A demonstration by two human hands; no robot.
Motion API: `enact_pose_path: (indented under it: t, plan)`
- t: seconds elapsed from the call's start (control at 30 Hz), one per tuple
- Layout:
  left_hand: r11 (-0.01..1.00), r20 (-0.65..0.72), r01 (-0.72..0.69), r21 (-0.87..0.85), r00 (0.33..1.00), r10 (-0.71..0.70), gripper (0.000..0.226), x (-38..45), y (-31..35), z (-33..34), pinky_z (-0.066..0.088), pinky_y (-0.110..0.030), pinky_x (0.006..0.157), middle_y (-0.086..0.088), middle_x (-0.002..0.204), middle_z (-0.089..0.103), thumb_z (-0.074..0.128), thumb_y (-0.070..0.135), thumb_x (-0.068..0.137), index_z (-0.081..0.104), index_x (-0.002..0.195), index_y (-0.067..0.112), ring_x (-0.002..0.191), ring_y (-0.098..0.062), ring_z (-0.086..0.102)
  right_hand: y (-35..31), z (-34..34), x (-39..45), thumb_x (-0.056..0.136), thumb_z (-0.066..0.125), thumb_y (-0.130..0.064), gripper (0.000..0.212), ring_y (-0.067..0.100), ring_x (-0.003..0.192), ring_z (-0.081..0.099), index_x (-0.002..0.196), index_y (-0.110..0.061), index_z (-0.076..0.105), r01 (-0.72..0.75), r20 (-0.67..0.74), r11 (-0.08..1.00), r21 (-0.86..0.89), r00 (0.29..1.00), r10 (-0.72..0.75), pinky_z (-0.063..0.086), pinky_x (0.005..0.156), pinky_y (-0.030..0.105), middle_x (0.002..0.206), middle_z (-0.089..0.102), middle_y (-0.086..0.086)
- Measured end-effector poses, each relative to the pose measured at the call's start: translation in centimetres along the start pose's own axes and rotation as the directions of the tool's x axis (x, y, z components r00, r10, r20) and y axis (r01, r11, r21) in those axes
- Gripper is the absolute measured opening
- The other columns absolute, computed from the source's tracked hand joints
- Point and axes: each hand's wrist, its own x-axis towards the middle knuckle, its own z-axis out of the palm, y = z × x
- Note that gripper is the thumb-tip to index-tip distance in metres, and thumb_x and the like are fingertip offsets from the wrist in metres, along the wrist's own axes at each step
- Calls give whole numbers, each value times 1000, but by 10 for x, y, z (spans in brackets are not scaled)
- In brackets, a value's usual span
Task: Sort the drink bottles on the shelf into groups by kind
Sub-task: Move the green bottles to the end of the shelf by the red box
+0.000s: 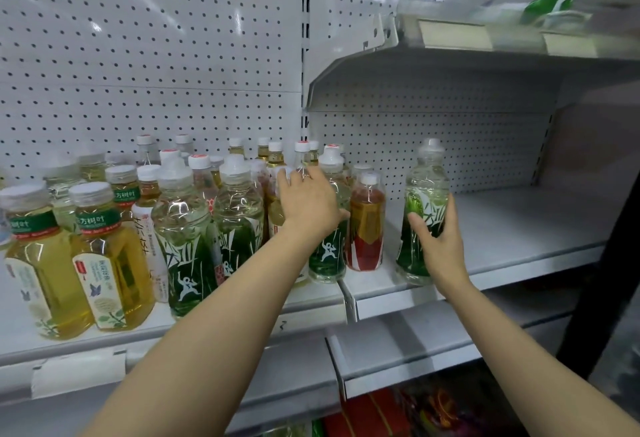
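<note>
— Bottles: where do they stand?
— Crowded on the shelf (502, 228), left part; the right part lies bare to its front edge.
— Right hand (437, 246)?
— Fingers curled round a green-label bottle (424, 215), standing apart near the edge.
— Left hand (308, 201)?
— Fingers wrapped on another green bottle (327, 253), beside a red-label bottle (366, 225).
</note>
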Motion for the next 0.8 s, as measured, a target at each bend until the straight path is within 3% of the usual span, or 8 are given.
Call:
enact_pose_path:
  t: [0.17,0.33,0.43,0.5,0.67,0.8]
  plan:
    - [996,-120,-7,-92,993,-4,103,-3,7,7,-4,-53,120,-17,140,56,64,72,77,35,143,0,142,-34,36,-10,-16,-29,89,63,-42,79,14,132,44,151,-43,14,14,20,999,31,1000,-15,39,109,47,150,41,-9]
    - [934,-344,-140,-330,939,19,90,-26,1,-4,14,-47,123,-11,136,56,72,65,75,42,136,6,133,-29,46,-19,-18,-57,87,64,-48,82,13,137,39,150,-47,12,3,39,996,88,999,-6,35,112,50,154,34,-10]
    - [738,-431,-281,-614,902,-14,87,-50,-12,-19,41,-45,109,-3,129,54,81,55,70,42,136,14,120,-21,52,-29,-15,-74,86,64,-48,83,10,140,33,151,-46,11,10,60,995,99,998,-16,32,114,48,157,28,-13]
    - [594,-426,-308,-743,902,-66,87,-72,-23,-30,49,-41,100,1,128,54,86,50,65,44,135,19,115,-17,54,-38,-12,-87,87,63,-47,84,7,142,28,151,-44,10,15,69,994,105,997,-22,29,116,44,158,24,-15]
    - [294,-286,-210,-932,927,-245,84,-131,-58,-33,40,-36,110,13,137,48,87,39,69,44,141,34,127,-10,47,-68,6,-128,88,63,-43,84,-6,136,23,153,-40,10,26,108,993,113,993,-38,24,112,27,151,21,-26]
    - [170,-227,-176,-970,904,-362,83,-177,-100,-32,34,-18,106,19,138,47,87,33,73,47,146,26,128,1,41,-96,30,-173,89,63,-42,83,-1,140,24,152,-43,10,12,167,989,144,985,-37,25,110,28,156,20,-22]
